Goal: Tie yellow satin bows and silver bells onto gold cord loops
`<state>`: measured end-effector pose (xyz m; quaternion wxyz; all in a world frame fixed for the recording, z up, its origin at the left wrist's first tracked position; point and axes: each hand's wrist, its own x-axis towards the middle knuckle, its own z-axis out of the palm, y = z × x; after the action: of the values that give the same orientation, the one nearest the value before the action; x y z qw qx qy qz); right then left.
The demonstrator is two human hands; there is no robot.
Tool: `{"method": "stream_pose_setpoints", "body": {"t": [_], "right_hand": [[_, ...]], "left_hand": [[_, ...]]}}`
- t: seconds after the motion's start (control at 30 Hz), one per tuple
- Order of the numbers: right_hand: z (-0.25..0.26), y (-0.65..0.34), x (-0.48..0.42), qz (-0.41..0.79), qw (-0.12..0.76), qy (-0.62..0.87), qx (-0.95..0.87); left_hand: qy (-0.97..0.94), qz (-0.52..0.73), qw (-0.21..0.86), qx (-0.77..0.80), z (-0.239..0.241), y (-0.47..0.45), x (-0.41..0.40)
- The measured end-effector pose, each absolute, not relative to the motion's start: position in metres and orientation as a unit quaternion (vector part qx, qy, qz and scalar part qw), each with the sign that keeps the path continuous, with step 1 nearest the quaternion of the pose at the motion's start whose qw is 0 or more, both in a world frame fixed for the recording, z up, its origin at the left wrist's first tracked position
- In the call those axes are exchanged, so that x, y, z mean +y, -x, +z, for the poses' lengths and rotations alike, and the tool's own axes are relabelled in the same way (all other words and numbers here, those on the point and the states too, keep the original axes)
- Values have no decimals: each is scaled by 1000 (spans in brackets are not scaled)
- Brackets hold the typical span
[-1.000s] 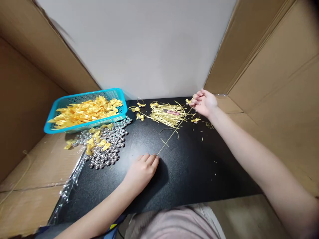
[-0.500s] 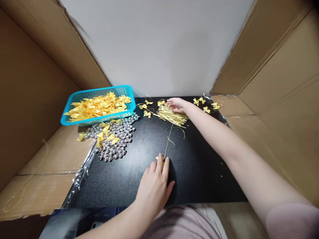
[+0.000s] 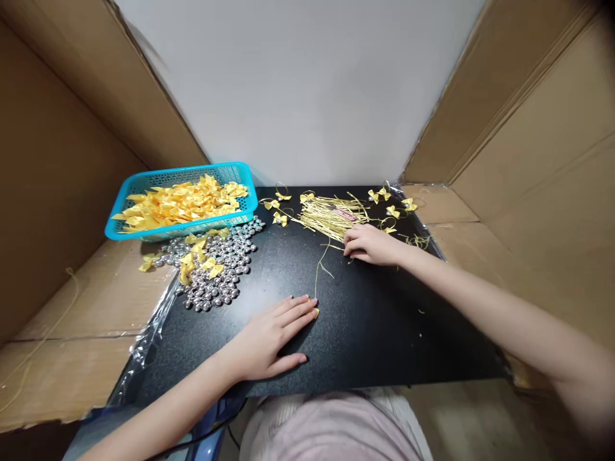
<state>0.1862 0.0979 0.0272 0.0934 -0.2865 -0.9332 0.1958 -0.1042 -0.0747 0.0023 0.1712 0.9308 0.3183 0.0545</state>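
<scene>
My left hand (image 3: 271, 336) lies flat on the black table (image 3: 365, 333) with fingers stretched out, its fingertips pressing a small yellow bow (image 3: 316, 312). A thin gold string (image 3: 318, 272) runs from that bow up towards my right hand (image 3: 368, 244). My right hand rests on the table with curled fingers just below the bundle of gold strings (image 3: 331, 214), pinching a strand at its edge.
A blue basket (image 3: 240, 171) full of yellow bows stands at the back left. A pile of silver bells (image 3: 216, 269) with a few bows on it lies in front of it. Finished bows with loops (image 3: 391, 202) lie at the back right. Cardboard walls enclose both sides.
My right hand came back from the string bundle towards me and now rests lower on the table. My left hand flattened out and turned, still on the bow.
</scene>
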Motion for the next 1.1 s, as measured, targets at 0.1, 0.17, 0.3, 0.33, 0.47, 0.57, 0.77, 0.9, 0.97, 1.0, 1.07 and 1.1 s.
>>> {"method": "stream_pose_setpoints", "body": {"t": [0.1,0.17,0.3,0.33,0.47,0.57,0.77,0.9,0.97,1.0,1.07,1.1], "right_hand": [[22,-194,90,149,86,273,-947],[21,-198,90,128,88,267,-951],[27,-216,90,101,107,269,-952],[31,-223,88,94,116,274,-950],[51,-244,69,73,224,309,-921],[63,-239,39,121,284,348,-885],[67,-188,-16,350,188,318,-861],[60,-164,-21,367,193,320,-852],[54,-160,-17,350,205,344,-846],[50,-160,-16,335,211,356,-846],[41,-160,-13,277,226,379,-854],[36,-160,-12,234,238,391,-858]], "left_hand": [[-922,42,159,351,1,96,-80],[-909,38,150,386,0,83,-87],[-870,40,119,477,-1,41,-101],[-862,43,113,492,-2,29,-103],[-836,65,79,539,0,-5,-110],[-846,125,34,518,9,-5,-113],[-830,327,-140,430,41,28,-97],[-858,263,-172,405,53,35,-74],[-871,237,-157,401,52,36,-61],[-872,236,-145,403,50,37,-54],[-866,258,-117,413,43,39,-40],[-856,279,-105,421,39,40,-34]]}}
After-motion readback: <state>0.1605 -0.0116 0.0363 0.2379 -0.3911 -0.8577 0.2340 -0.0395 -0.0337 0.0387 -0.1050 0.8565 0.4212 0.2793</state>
